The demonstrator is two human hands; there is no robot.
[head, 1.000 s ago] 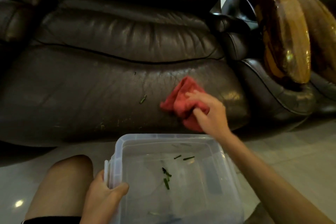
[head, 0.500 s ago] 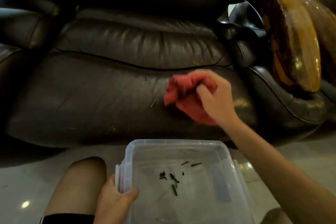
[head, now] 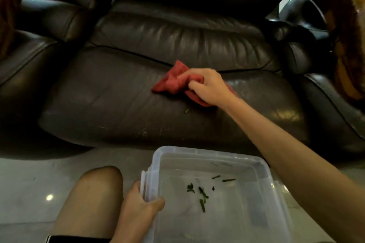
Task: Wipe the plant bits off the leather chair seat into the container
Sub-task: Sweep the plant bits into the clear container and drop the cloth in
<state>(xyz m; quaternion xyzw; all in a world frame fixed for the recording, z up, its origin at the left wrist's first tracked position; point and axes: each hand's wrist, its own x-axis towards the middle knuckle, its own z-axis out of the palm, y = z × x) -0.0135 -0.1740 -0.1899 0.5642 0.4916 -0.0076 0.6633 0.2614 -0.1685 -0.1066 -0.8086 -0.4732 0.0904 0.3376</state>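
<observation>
My right hand (head: 207, 87) is closed on a bunched red cloth (head: 171, 83) that rests on the dark leather chair seat (head: 110, 100), near the seam at the back of the cushion. One small green plant bit (head: 187, 110) lies on the seat just in front of the cloth. A clear plastic container (head: 262, 165) sits below the seat's front edge, with several green plant bits (head: 201, 193) inside. My left hand (head: 138, 209) grips the container's left rim.
The chair's padded armrests (head: 59, 17) flank the seat on both sides. A glossy wooden piece (head: 347, 45) stands at the right. My bare knee (head: 94, 193) is beside the container on the pale tiled floor (head: 29, 183).
My right hand has carried the red cloth up from the seat's front right to behind the loose plant bit. The view has shifted, and the container stays held.
</observation>
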